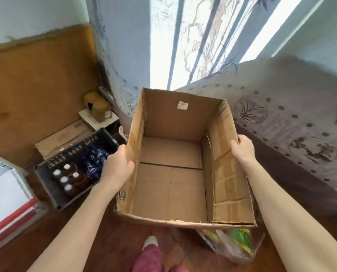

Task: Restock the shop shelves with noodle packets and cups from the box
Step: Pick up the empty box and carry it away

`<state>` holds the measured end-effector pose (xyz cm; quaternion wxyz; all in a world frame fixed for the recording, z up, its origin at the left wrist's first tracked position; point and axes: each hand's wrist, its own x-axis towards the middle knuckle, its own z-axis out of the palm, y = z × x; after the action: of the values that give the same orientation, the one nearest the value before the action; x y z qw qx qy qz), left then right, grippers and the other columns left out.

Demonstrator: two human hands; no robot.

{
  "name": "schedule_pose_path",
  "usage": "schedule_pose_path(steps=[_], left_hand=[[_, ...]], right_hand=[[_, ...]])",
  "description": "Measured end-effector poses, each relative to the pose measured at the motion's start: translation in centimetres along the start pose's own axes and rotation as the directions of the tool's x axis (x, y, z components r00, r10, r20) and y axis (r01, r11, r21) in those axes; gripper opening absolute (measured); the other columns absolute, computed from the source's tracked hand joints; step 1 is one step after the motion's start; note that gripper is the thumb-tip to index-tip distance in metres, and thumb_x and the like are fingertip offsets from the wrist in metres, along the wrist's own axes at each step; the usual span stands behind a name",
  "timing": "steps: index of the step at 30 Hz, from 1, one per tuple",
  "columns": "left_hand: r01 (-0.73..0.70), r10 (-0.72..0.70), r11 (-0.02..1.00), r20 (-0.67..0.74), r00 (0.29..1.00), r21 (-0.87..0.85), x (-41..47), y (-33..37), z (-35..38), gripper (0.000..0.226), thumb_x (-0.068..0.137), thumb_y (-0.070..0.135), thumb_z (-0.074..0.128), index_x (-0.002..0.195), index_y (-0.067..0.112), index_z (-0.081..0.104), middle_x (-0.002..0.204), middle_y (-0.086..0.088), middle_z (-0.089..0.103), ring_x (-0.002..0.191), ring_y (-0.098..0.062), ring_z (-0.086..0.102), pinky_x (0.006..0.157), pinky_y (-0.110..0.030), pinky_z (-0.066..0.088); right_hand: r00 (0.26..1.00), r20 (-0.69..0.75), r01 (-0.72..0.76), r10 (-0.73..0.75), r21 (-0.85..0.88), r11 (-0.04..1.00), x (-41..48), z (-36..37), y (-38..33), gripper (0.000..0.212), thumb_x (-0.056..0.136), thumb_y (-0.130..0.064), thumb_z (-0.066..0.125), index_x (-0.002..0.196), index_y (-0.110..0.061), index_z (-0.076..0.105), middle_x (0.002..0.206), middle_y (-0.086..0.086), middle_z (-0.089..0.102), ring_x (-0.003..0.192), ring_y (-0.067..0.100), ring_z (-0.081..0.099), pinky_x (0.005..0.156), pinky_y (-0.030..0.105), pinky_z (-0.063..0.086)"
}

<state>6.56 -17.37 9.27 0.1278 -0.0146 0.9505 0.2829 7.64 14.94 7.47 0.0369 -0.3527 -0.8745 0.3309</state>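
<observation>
While gripped: box (171,173), both sides.

Dark plastic crate (46,173) of capped bottles (64,180) on wooden floor (108,246), near flattened cardboard (61,138); patterned curtain (281,107) beyond.

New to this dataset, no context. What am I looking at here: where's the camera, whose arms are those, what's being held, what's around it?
There is no machine: one wide-angle camera is worn on a person's head and looks down, so the two bare arms are the wearer's own. The left hand grips the left wall and the right hand grips the right wall of an open brown cardboard box, which is held above the wooden floor. The box shows only its bare bottom; no noodle packets or cups are visible inside. To the left, a dark plastic crate holds white-capped bottles. Blurred green packaging shows under the box's near edge; what it is cannot be told. A patterned curtain hangs behind.
</observation>
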Motion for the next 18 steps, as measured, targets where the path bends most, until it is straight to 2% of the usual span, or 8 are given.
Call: schedule_pose_path(steps=[4, 6, 9, 14, 18], left_hand=[[0.080, -0.081, 0.997, 0.017, 0.997, 0.010, 1.8, 0.2, 1.4, 0.038, 0.093, 0.014, 0.046, 0.130, 0.010, 0.038, 0.117, -0.015, 0.059, 0.103, -0.033, 0.058, 0.084, -0.040, 0.053], [0.130, -0.130, 0.991, 0.036, 0.991, 0.013, 2.3, 0.6, 2.2, 0.035, 0.094, 0.013, 0.044, 0.128, 0.008, 0.037, 0.115, -0.016, 0.058, 0.101, -0.033, 0.058, 0.076, -0.034, 0.048], [0.206, -0.206, 0.978, 0.075, 0.976, 0.006, 2.7, 1.4, 3.5, 0.034, 0.093, 0.012, 0.042, 0.125, 0.006, 0.034, 0.114, -0.019, 0.057, 0.100, -0.035, 0.057, 0.075, -0.035, 0.044], [0.326, -0.317, 0.944, 0.134, 0.939, -0.044, 2.9, 3.5, 6.8, 0.027, 0.091, 0.011, 0.043, 0.116, 0.005, 0.032, 0.104, -0.016, 0.056, 0.085, -0.031, 0.055, 0.066, -0.033, 0.039], [0.407, -0.395, 0.911, 0.145, 0.907, -0.069, 2.8, 6.2, 10.1, 0.034, 0.091, 0.009, 0.042, 0.121, 0.000, 0.029, 0.109, -0.020, 0.056, 0.097, -0.036, 0.057, 0.073, -0.035, 0.040]], right_hand=[[0.998, 0.045, 0.050, -0.048, -0.032, 0.998, 4.4, 3.0, -0.8, 0.028, 0.093, -0.012, 0.044, 0.115, -0.001, 0.057, 0.118, 0.020, 0.059, 0.112, 0.036, 0.052, 0.089, 0.035, 0.040], [0.997, 0.063, 0.046, -0.043, -0.055, 0.997, 6.3, 4.1, -1.0, 0.026, 0.093, -0.015, 0.044, 0.114, -0.005, 0.057, 0.118, 0.018, 0.060, 0.111, 0.035, 0.053, 0.089, 0.036, 0.041], [0.993, 0.102, 0.067, -0.058, -0.087, 0.994, 8.9, 5.3, -1.3, 0.024, 0.094, -0.016, 0.044, 0.111, -0.008, 0.058, 0.116, 0.017, 0.060, 0.109, 0.034, 0.053, 0.088, 0.036, 0.041], [0.980, 0.160, 0.142, -0.119, -0.143, 0.979, 13.5, 6.2, -2.0, 0.026, 0.094, -0.018, 0.045, 0.116, -0.012, 0.059, 0.118, 0.016, 0.061, 0.111, 0.035, 0.053, 0.090, 0.038, 0.041], [0.958, 0.223, 0.222, -0.179, -0.184, 0.957, 17.3, 6.5, -2.4, 0.029, 0.094, -0.016, 0.046, 0.120, -0.011, 0.056, 0.121, 0.018, 0.059, 0.115, 0.036, 0.051, 0.094, 0.039, 0.041]])
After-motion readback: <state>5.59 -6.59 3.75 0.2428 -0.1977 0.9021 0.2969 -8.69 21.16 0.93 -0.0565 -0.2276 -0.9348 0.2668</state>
